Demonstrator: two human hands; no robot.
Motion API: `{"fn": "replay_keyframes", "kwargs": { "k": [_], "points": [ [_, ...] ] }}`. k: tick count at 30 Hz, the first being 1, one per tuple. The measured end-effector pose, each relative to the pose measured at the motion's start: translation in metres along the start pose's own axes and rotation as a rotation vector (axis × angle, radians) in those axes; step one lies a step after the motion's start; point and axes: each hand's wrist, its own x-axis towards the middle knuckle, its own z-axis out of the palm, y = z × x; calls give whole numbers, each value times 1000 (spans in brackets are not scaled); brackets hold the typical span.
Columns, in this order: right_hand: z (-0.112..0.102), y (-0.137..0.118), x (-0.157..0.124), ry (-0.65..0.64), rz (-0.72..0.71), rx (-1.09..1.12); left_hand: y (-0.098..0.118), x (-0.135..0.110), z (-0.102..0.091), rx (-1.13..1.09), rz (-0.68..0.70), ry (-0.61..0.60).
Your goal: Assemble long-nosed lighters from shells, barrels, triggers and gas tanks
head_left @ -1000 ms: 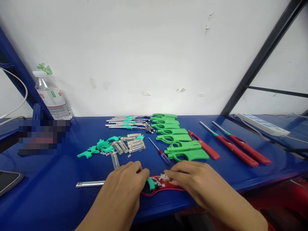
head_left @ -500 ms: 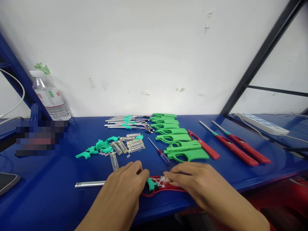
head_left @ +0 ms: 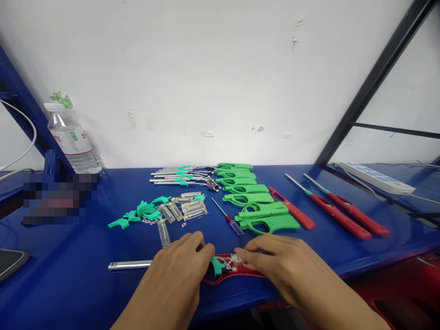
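A red utility lighter body [head_left: 225, 276] lies open along the front of the blue table, its metal tube [head_left: 129, 265] pointing left. Inside it show a green trigger [head_left: 217, 266], white wires and a clear fuel tank [head_left: 236, 258]. My left hand [head_left: 187, 261] is closed around the body's front end, where the tube enters; its fingertips are partly hidden. The fingers of my right hand [head_left: 275, 256] are bent over the handle, pressing on the clear tank. Above my left hand, another clear tank [head_left: 163, 233] lies loose on the table.
Green triggers [head_left: 146, 208] and clear tanks [head_left: 194, 208] lie in piles behind my left hand. Farther back are metal tubes with wires [head_left: 172, 182]. Green shells [head_left: 270, 223], a screwdriver [head_left: 234, 225] and red lighters [head_left: 338, 215] lie nearby. A bottle [head_left: 74, 144] stands at left.
My right hand's fingers have shifted slightly on the clear tank, and a little more of the tank's surroundings shows. My left hand keeps its hold; the whole view has moved very slightly.
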Motion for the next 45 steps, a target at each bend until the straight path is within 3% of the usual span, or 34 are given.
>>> {"fn": "replay_keyframes", "kwargs": {
  "k": [13,28,45],
  "points": [
    [-2,-3,-1,48,-19,-21,1,-1,-1,-7,15,38],
    [15,6,-2,157,-115,-82,2,-2,0,-51,20,74],
    [14,1,0,104,-30,4,-2,-3,2,-46,43,75]
  ]
}}
